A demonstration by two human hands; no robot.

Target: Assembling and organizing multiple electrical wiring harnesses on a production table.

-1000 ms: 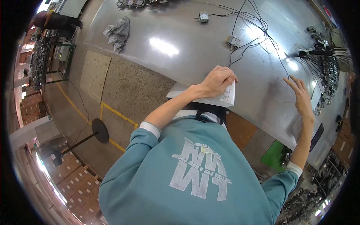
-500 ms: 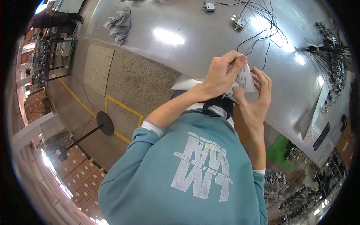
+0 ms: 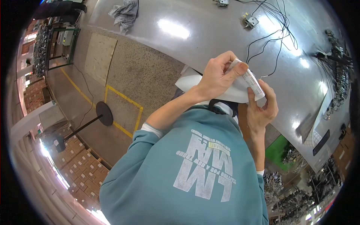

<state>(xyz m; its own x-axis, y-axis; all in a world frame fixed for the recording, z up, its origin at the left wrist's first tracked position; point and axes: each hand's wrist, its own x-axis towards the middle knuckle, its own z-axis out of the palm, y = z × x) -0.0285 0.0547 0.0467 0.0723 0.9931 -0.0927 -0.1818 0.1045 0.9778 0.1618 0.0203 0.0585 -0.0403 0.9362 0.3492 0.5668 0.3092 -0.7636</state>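
Observation:
A white printed label strip (image 3: pixel 252 81), curved along its length, is held up between both my hands above the table's near edge. My left hand (image 3: pixel 219 77) pinches its upper left end, the thumb lying over the front. At the lower right end, my right hand (image 3: pixel 262 108) has its thumb and fingers closed round the strip. White paper (image 3: pixel 240 92) spreads below the strip and behind my left wrist; whether it is joined to the strip, I cannot tell. The end of a black cable (image 3: pixel 273 72) lies just beyond my right fingers.
On the grey metal table (image 3: pixel 210 35) lie a small metal box-shaped part (image 3: pixel 251 21) with black cables and a grey cloth (image 3: pixel 125 15). Cables and metal parts (image 3: pixel 339 78) are bundled at the right. A fan on a stand (image 3: pixel 104 113) occupies the floor at left.
My right hand has closed on the strip's lower end, where its fingers were spread before. The strip now bends out to the lower right. The view has shifted slightly.

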